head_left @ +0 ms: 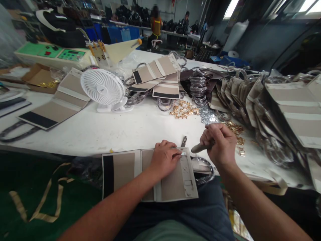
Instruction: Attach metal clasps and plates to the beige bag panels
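Observation:
A beige fabric panel (125, 170) with white bands and a black strip lies across my lap at the table's front edge. My left hand (164, 159) rests on its upper middle, fingers curled and pressed down on the panel near a small metal fitting (184, 141). To its right, my right hand (220, 144) is closed around a wooden tool handle (200, 147) that points left toward the fitting. A clear plastic ring handle (204, 169) lies just beyond the panel's right end.
The white table (100, 130) carries a small white fan (102, 87), stacked beige panels (160, 78), piled clear rings (198, 85), loose gold fittings (184, 109) and a big heap of finished panels (288, 110) at right. A green machine (55, 53) stands far left. People work in the background.

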